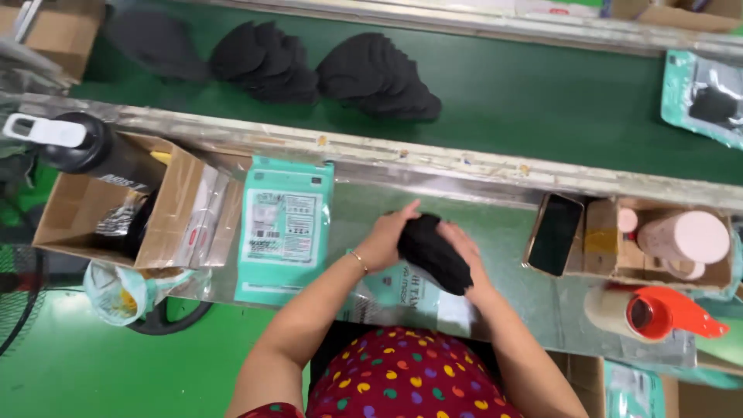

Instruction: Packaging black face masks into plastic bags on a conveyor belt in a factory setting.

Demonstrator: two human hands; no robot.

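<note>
Both my hands hold a black fabric piece (433,251) over the metal worktable (364,205). My left hand (385,238) grips its left end, with a thin bracelet on the wrist. Its right side is clasped by my right hand (464,249). Under my hands lies a teal and clear flat package (395,288). A stack of teal printed packages (285,224) lies to the left of my hands.
Piles of black fabric pieces (375,76) rest on the green conveyor belt (542,101) beyond the table. A cardboard box (101,209) with a black bottle (85,151) stands left. Right are a dark phone (555,234), a box with pink containers (681,240), and a red tape dispenser (658,312).
</note>
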